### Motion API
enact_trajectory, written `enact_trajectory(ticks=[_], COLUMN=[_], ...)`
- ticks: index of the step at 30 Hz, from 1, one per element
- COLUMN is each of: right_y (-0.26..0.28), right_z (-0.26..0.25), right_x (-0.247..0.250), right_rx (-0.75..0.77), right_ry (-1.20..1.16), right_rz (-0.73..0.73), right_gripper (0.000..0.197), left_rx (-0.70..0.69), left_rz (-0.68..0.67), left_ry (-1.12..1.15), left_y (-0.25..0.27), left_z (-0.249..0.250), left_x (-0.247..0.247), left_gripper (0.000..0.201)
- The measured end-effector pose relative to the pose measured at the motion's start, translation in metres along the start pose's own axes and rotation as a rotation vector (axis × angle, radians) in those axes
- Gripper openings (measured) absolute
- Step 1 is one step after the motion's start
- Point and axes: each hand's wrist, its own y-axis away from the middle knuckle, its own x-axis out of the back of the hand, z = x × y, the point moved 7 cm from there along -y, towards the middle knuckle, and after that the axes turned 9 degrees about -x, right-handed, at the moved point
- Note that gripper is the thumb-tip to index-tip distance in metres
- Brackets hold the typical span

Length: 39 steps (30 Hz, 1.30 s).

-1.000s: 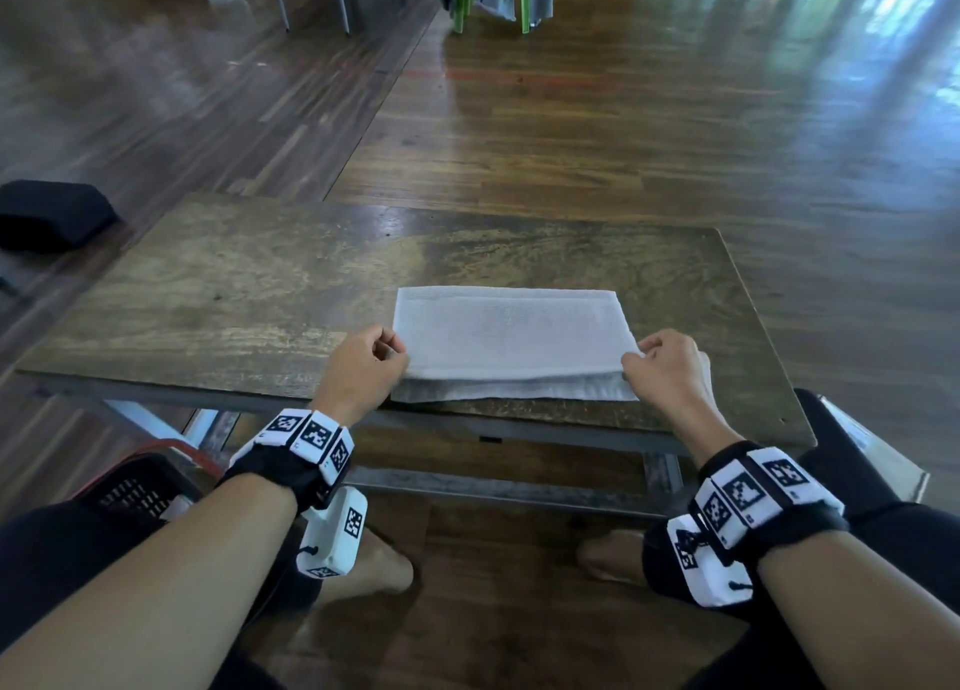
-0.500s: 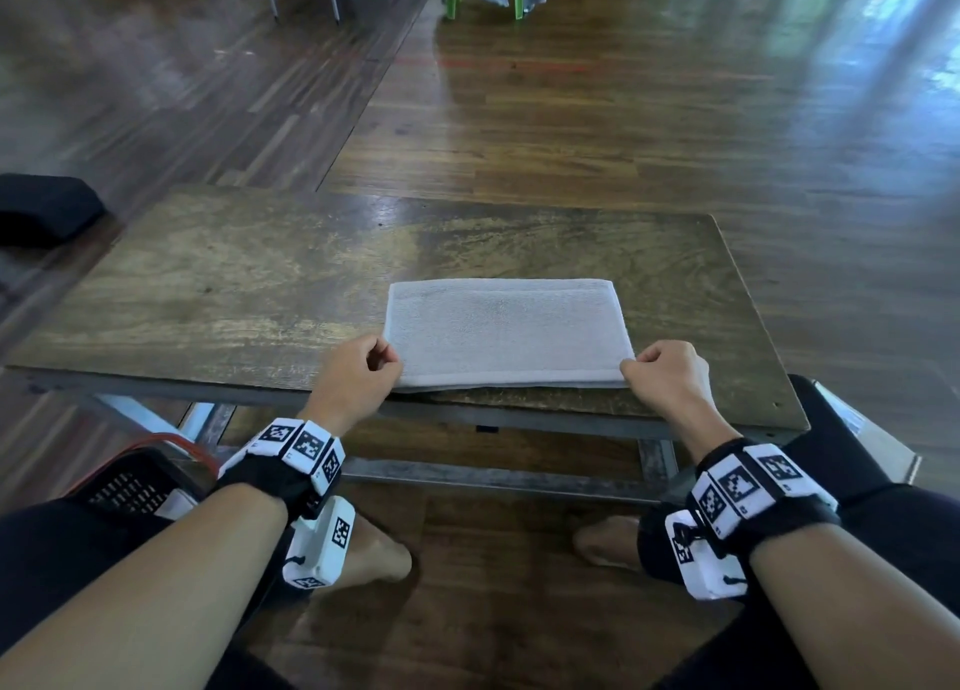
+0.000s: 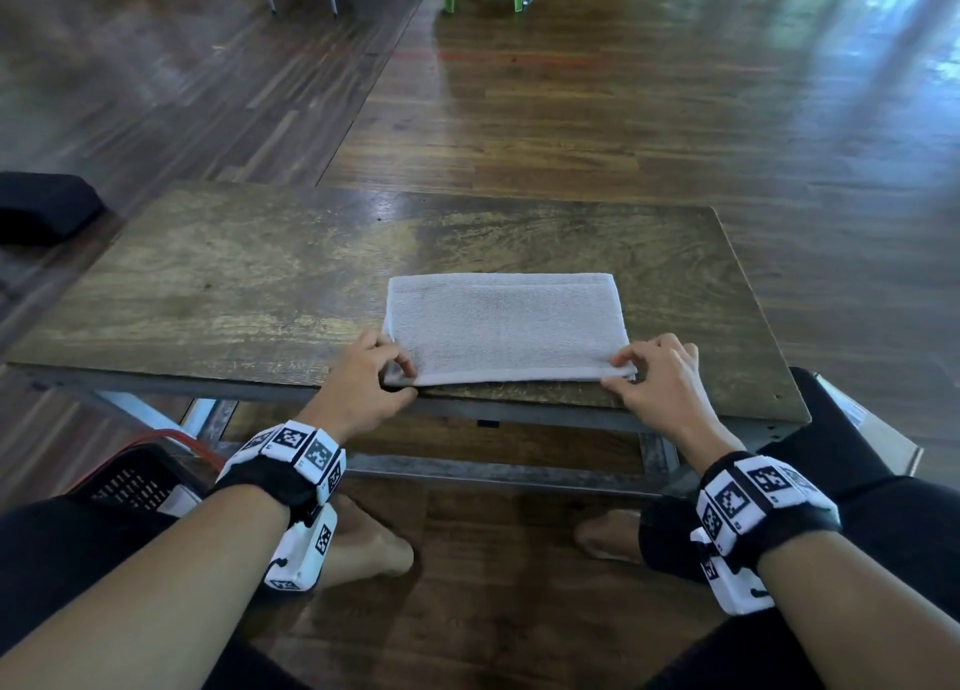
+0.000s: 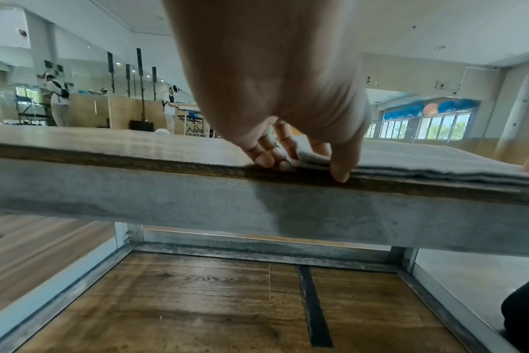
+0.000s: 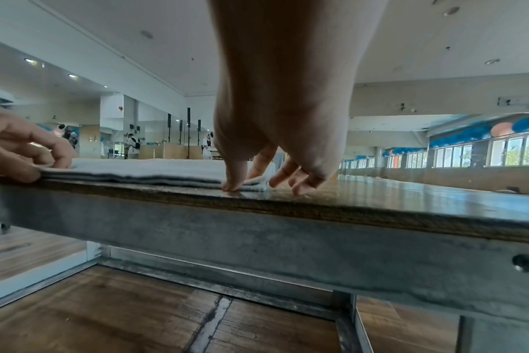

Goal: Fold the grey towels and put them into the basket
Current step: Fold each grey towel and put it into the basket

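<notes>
- Grey towel (image 3: 504, 326) lies flat on the wooden table (image 3: 234, 284), right of the table's middle and close to the near edge, already folded into a layered rectangle; the wrist views show several stacked layers along its near side.
- Basket (image 3: 130, 481), dark with a red rim, sits on the floor at the far left, beside the person's left leg and below table height; what it holds cannot be made out.
- Left hand (image 3: 363, 383) is at the towel's near left corner, thumb and curled fingers pinching the layered edge right at the table's lip.
- Right hand (image 3: 654, 377) mirrors it at the near right corner, thumb and forefinger nipping the cloth while the other fingers hang loose just off the towel.
- Progress, as I judge it: this towel is at least partly folded, likely one more fold short, and not yet in the basket. No other towels show on the table.
- The towel's long axis runs left to right, parallel to the table's near edge; its short sides face the two hands.
</notes>
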Motion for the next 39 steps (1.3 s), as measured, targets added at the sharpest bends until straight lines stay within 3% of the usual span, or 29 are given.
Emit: enact_trajectory(ticks=[6, 15, 23, 26, 33, 39], right_y=[-0.007, 0.002, 0.014, 0.016, 0.007, -0.009], right_z=[-0.002, -0.003, -0.007, -0.01, -0.015, -0.033], right_x=[0.003, 0.004, 0.002, -0.001, 0.002, 0.032], right_rx=[0.021, 0.016, 0.189, 0.271, 0.328, 0.402], right_ry=[0.04, 0.181, 0.277, 0.338, 0.298, 0.074], right_rz=[0.018, 0.109, 0.249, 0.273, 0.183, 0.078], right_gripper=[0.031, 0.022, 0.011, 0.013, 0.007, 0.009], left_rx=[-0.019, -0.088, -0.198, -0.237, -0.353, -0.219], left_rz=[-0.011, -0.051, -0.022, -0.044, -0.011, -0.009], left_ry=[-0.029, -0.036, -0.212, -0.311, -0.421, -0.256], left_y=[-0.004, -0.006, -0.006, -0.007, -0.01, -0.022], left_z=[-0.008, -0.004, 0.002, 0.009, 0.018, 0.015], left_x=[0.009, 0.015, 0.02, 0.016, 0.021, 0.04], left_gripper=[0.025, 0.027, 0.013, 0.017, 0.029, 0.014])
